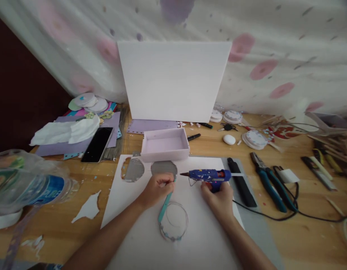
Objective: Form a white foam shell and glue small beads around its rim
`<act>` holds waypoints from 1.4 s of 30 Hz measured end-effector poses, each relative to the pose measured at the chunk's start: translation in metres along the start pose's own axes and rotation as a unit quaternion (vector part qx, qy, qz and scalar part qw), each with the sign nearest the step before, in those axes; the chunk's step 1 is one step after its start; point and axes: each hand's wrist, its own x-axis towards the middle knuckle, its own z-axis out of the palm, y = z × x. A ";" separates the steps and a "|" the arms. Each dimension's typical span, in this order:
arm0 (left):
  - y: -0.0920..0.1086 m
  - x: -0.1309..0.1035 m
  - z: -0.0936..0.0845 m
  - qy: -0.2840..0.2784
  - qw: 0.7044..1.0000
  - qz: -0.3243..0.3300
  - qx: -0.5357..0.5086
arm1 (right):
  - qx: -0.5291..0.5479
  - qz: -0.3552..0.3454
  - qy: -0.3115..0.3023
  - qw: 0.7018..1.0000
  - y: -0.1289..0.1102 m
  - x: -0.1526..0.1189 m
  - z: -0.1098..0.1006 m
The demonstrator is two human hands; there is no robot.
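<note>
My right hand is wrapped round the handle of a blue hot glue gun. Its nozzle points left, a short gap from my left fingers, and a white glue stick sticks out at the back. My left hand is closed in a pinch on the upper end of a narrow teal strip. Below the strip lies a thin wire loop with several small bluish beads along its lower edge. Both hands are over a white sheet with round cut-outs near its top edge.
A lilac open box stands at the sheet's top edge, before a white panel. Pliers, a black cutter-like tool and a cable lie right. A phone, a paper scrap and a plastic bottle are left.
</note>
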 end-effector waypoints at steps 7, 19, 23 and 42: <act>-0.003 0.002 0.001 0.001 1.000 0.018 0.002 | -0.002 -0.002 -0.026 1.000 0.010 0.005 0.001; -0.004 0.001 0.001 -0.001 1.000 0.019 0.004 | -0.043 -0.023 -0.041 0.998 0.016 0.006 0.000; -0.003 0.001 0.001 0.001 1.000 0.018 0.003 | -0.046 -0.030 -0.042 0.998 0.017 0.006 0.000; -0.003 0.001 0.002 0.000 1.000 0.009 0.005 | -0.057 -0.035 -0.047 0.997 0.022 0.005 0.001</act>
